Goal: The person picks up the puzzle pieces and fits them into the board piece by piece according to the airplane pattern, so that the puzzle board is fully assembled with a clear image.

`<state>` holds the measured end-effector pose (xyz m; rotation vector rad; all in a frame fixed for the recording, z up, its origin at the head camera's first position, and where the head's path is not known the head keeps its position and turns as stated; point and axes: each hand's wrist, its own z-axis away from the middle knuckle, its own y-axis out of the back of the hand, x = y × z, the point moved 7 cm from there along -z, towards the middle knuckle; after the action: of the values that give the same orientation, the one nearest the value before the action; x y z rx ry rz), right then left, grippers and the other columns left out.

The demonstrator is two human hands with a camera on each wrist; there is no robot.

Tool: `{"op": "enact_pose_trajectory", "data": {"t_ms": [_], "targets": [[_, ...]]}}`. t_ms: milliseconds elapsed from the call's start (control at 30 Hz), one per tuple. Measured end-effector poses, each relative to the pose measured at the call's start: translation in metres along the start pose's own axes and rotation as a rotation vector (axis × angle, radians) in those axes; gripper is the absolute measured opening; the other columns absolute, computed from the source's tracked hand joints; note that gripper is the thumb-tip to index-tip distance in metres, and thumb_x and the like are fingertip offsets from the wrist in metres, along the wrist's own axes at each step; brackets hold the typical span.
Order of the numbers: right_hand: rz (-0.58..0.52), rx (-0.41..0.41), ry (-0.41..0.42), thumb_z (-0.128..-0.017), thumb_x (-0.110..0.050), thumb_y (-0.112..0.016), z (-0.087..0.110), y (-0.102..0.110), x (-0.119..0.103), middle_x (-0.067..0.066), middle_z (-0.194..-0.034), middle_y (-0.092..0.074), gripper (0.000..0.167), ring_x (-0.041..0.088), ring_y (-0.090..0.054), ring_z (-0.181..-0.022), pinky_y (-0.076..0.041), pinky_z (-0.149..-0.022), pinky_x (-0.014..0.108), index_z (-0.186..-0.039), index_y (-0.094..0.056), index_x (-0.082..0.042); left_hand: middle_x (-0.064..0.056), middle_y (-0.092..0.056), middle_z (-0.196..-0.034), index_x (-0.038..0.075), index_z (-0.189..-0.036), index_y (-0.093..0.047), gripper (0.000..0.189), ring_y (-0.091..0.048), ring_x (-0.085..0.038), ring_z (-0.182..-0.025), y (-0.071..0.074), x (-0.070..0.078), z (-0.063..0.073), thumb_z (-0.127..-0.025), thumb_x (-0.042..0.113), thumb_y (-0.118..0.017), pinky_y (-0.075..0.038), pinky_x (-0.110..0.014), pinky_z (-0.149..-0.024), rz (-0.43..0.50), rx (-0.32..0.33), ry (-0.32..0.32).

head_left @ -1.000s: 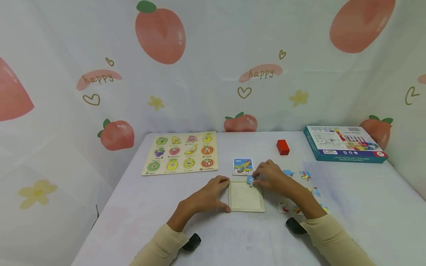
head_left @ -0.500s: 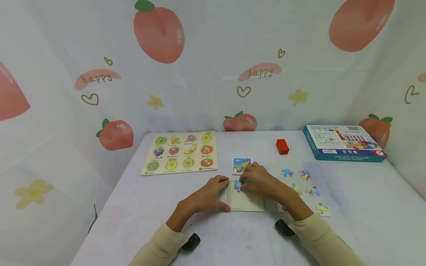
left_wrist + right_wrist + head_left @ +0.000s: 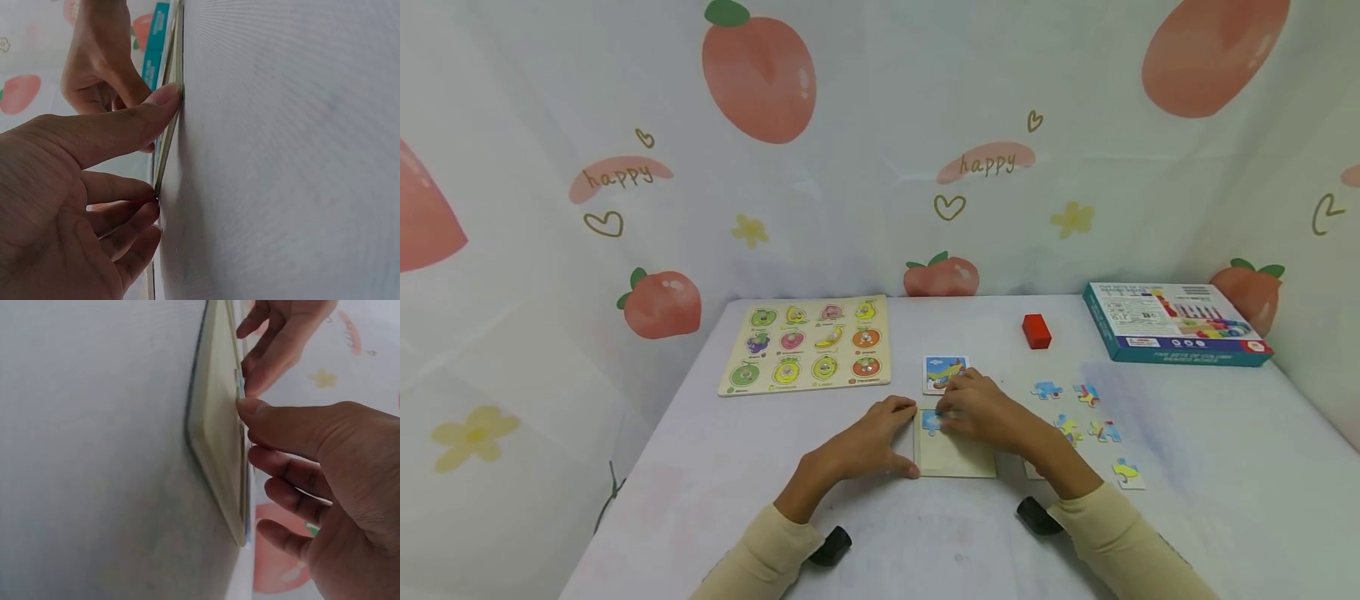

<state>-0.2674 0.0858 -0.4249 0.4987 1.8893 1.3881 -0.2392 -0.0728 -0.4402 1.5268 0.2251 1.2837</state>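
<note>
A shallow square wooden puzzle tray [image 3: 957, 458] lies in the middle of the table in the head view. My left hand [image 3: 867, 437] holds its left side, thumb at the near corner and fingertips at the far corner. A blue jigsaw piece [image 3: 929, 422] sits at the tray's far left corner, and the thumb and fingers of my right hand [image 3: 983, 410] pinch its right part, hiding some of it. In the right wrist view, the thumb of the right hand [image 3: 337, 444] is right at the piece. Just behind the tray lies a small airplane picture card [image 3: 938, 374], partly covered by the right hand.
Several loose jigsaw pieces [image 3: 1105, 431] lie to the right, some behind the right forearm. A fruit puzzle board [image 3: 808, 346] is at the back left. A red block [image 3: 1037, 332] and a flat teal box [image 3: 1180, 325] stand at the back right.
The right hand has carried the blue jigsaw piece leftward from the tray's far right to its far left corner, where it now lies flatter. The left hand keeps its place.
</note>
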Motion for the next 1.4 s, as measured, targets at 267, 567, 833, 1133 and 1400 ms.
{"op": "enact_pose_trajectory", "data": {"t_ms": [267,567,833,1133,1400], "targets": [[-0.003,0.032,0.016,-0.091,-0.018,-0.085,-0.001,-0.001,-0.002,0.004,-0.109,-0.076,0.017,0.028,-0.062,-0.114,-0.053,-0.098,0.047,-0.105,-0.084,-0.009,-0.008,-0.041,-0.164,0.002,-0.16,-0.044,0.094,-0.038,-0.027,-0.152,0.0,0.001,-0.001,-0.086,0.037,-0.09,-0.036,-0.047,-0.123,0.004,0.0,-0.002],[0.044,0.055,-0.047,-0.088,-0.022,-0.088,-0.001,0.0,-0.005,0.004,-0.11,-0.076,0.02,0.027,-0.063,-0.113,-0.054,-0.096,0.046,-0.104,-0.084,-0.011,-0.006,-0.043,-0.163,0.007,-0.159,-0.048,0.089,-0.04,-0.027,-0.15,-0.001,0.002,-0.003,-0.086,0.035,-0.09,-0.037,-0.047,-0.122,-0.022,0.001,-0.001],[0.027,0.044,-0.115,-0.088,-0.024,-0.088,0.0,0.0,-0.003,0.005,-0.114,-0.075,0.023,0.028,-0.063,-0.113,-0.053,-0.094,0.047,-0.106,-0.083,-0.011,-0.006,-0.038,-0.165,0.014,-0.157,-0.053,0.081,-0.039,-0.03,-0.15,-0.003,0.005,-0.002,-0.088,0.033,-0.089,-0.039,-0.05,-0.12,-0.069,-0.009,-0.015],[-0.01,0.034,-0.097,-0.089,-0.023,-0.087,-0.001,0.001,-0.003,0.005,-0.114,-0.075,0.023,0.029,-0.063,-0.113,-0.052,-0.096,0.048,-0.108,-0.082,-0.01,0.002,-0.052,-0.154,0.015,-0.155,-0.057,0.075,-0.045,-0.025,-0.141,-0.004,0.01,-0.003,-0.089,0.032,-0.088,-0.04,-0.048,-0.113,-0.134,-0.021,-0.079],[-0.107,-0.049,-0.234,-0.091,-0.026,-0.085,0.007,0.013,0.027,0.007,-0.12,-0.074,0.034,0.028,-0.06,-0.116,-0.054,-0.099,0.048,-0.12,-0.08,-0.009,0.001,-0.052,-0.154,0.016,-0.155,-0.057,0.074,-0.046,-0.023,-0.143,-0.003,0.01,-0.002,-0.089,0.032,-0.087,-0.04,-0.049,-0.112,-0.126,-0.017,-0.078]]}}
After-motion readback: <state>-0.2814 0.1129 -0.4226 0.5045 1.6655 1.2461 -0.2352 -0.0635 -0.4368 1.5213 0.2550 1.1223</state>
